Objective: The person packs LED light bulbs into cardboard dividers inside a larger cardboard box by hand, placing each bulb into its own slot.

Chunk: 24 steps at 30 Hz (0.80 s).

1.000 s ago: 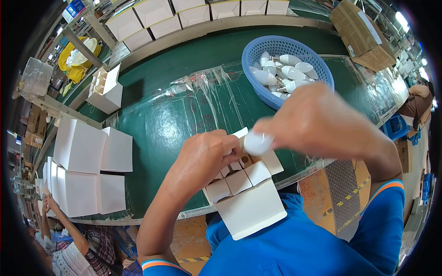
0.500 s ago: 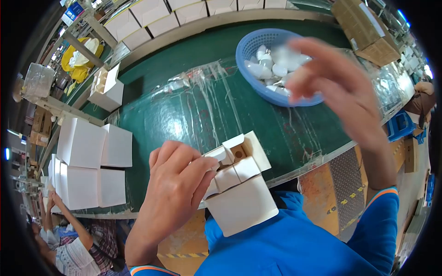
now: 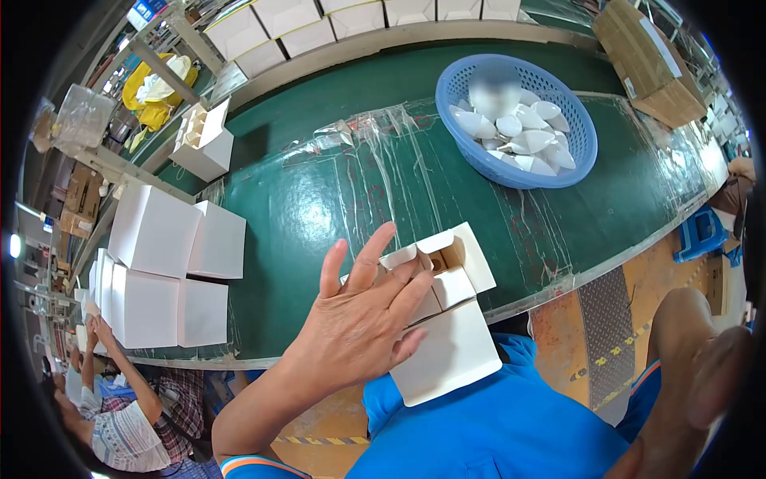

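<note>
My left hand (image 3: 359,307) lies over an open white carton (image 3: 447,351). Its fingers are spread, and some fingertips touch the raised inner flaps. Inside the carton are small compartments, one showing a brown cardboard insert (image 3: 437,260) with a round hole; the left ones are hidden under my hand. The carton's large lid flap hangs toward my body. Near the right edge of the view, my right hand (image 3: 718,375) is raised close to the camera, blurred and partly cut off. A blue perforated basket (image 3: 588,120) of white bulbs (image 3: 528,142) sits farther back.
Closed white cartons (image 3: 152,239) are stacked at the left, with another open carton (image 3: 209,152) behind them. A brown cardboard box (image 3: 646,68) stands at the back right. Another person (image 3: 132,423) works at lower left. Torn tape (image 3: 391,152) crosses the green table.
My right hand has swung from over the basket down to the right edge. My left hand's fingers have opened from a pinch and moved right across the carton.
</note>
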Each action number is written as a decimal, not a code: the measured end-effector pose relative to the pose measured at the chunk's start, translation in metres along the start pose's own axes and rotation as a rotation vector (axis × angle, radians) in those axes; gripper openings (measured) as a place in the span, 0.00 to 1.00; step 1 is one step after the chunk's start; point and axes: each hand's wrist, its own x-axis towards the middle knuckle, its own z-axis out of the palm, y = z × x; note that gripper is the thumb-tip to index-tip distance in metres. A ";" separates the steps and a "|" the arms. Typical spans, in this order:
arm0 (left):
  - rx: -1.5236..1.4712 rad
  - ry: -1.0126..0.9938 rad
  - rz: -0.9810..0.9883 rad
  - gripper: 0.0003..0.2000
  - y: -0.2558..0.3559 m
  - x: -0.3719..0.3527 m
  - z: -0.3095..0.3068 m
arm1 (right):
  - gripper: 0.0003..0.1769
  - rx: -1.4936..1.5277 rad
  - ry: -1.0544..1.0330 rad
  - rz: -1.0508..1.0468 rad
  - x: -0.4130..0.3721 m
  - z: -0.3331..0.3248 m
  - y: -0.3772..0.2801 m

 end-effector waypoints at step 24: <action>-0.111 0.158 0.131 0.20 -0.035 -0.012 0.013 | 0.06 -1.205 -0.494 -0.162 0.006 -0.004 0.110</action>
